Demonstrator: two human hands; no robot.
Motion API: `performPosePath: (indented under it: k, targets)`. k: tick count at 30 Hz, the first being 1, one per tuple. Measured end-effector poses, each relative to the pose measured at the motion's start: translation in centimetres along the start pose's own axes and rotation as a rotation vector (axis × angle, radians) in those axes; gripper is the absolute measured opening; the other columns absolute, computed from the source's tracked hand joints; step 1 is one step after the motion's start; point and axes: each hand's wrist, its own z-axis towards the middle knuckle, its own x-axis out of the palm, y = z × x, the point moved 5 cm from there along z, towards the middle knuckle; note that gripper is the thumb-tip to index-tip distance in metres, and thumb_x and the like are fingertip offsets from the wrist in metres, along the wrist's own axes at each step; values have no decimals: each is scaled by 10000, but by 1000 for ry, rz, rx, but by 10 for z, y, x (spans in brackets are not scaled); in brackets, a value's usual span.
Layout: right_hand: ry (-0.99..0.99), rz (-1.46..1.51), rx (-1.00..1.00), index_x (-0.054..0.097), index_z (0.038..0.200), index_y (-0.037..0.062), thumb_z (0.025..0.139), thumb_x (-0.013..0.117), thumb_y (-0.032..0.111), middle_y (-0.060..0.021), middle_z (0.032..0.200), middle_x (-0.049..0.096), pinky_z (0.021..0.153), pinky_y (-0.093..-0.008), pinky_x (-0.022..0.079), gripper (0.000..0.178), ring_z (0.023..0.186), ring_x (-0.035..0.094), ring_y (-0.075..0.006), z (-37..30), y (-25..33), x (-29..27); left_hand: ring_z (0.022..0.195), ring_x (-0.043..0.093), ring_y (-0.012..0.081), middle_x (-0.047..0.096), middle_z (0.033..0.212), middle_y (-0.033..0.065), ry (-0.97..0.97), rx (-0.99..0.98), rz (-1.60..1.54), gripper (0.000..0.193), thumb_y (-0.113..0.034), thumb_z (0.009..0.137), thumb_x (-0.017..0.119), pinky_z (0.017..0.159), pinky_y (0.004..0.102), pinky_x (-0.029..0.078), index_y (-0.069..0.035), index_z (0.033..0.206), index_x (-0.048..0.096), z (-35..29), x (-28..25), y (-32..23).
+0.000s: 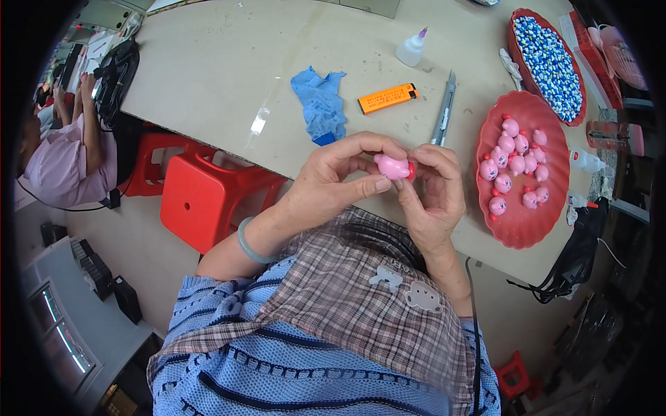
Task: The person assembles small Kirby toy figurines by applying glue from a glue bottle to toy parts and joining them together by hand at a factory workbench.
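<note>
Between my two hands, just over the table's near edge, is a small round pink figurine [392, 167] with a red part at its right end. My left hand [345, 168] pinches its left side between thumb and fingers. On the other side, the thumb and fingertips of my right hand [437, 191] close around the red end. To the right, a scalloped red tray [513, 222] bears several similar pink figurines [517, 163] with red parts. Beyond my hands lie a crumpled blue cloth [320, 104], an orange box-shaped item [387, 99] and a grey utility knife [444, 109].
A white squeeze bottle [411, 50] with a purple tip stands at the back. Another red tray [519, 52] at far right holds many small blue-and-white pieces. Small bottles [587, 161] stand along the right edge. A red stool [198, 197] is at left; another person [69, 156] sits beyond.
</note>
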Motion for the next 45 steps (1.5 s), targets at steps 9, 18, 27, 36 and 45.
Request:
performPosePath:
  k: [9,18,27,36,45]
  targets:
    - [51,-34,-11,602,1116,6,747,695,-146,-131,1091,587,675,-247,499,410,820,598,-130,-3,-6,1,1034,585,158,624,1143,58,-28,126,234,332,-75,832,736,846,277,507,-68,1155,659,1,-2,-4]
    - [55,-31,10,612,1090,3,756,691,-128,-132,1095,598,670,-247,494,367,808,601,-129,-2,-6,0,967,589,172,623,1041,59,-72,208,476,349,-80,796,762,804,288,510,-50,1130,665,3,2,-19]
    - [76,-54,30,619,1076,-1,775,684,-89,-141,1075,632,669,-252,490,320,783,604,-133,-1,-6,2,813,589,193,609,959,70,-119,308,657,330,-86,735,802,707,300,502,-40,1012,628,2,2,-27]
    - [79,-87,45,620,1067,4,784,695,-76,-127,1063,636,652,-255,498,303,786,614,-133,-2,-11,3,827,555,172,568,962,82,-113,405,824,365,-108,727,814,705,286,480,-28,1064,699,1,4,-32]
    - [45,-49,186,582,1105,-58,867,626,-44,-157,1071,656,827,-310,564,243,942,679,-194,-11,-11,-2,840,580,201,531,982,98,-119,410,857,390,-52,724,792,699,296,513,-34,1097,678,1,11,-32]
